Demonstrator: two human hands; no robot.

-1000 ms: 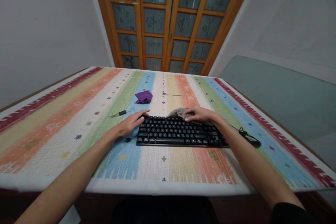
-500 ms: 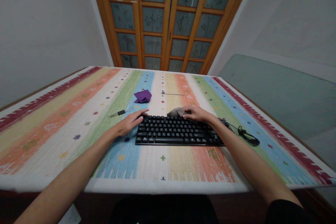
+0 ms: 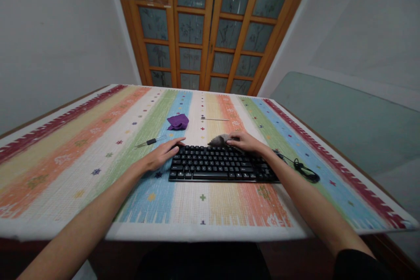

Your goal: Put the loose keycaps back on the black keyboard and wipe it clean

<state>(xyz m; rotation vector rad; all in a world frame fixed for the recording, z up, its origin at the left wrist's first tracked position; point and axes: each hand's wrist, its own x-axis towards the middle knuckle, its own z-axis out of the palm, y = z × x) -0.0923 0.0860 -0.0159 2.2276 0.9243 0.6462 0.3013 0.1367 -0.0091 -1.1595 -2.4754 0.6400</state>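
While my left hand [image 3: 160, 155], fingers flat, is steadying the black keyboard [image 3: 220, 165], my right hand [image 3: 244, 141] is pressing a grey cloth [image 3: 219, 140] along its far edge; next, wiping onward.

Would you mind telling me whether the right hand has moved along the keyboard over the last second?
Yes. The right hand with the grey cloth has slid left along the top edge of the keyboard, toward the left hand.
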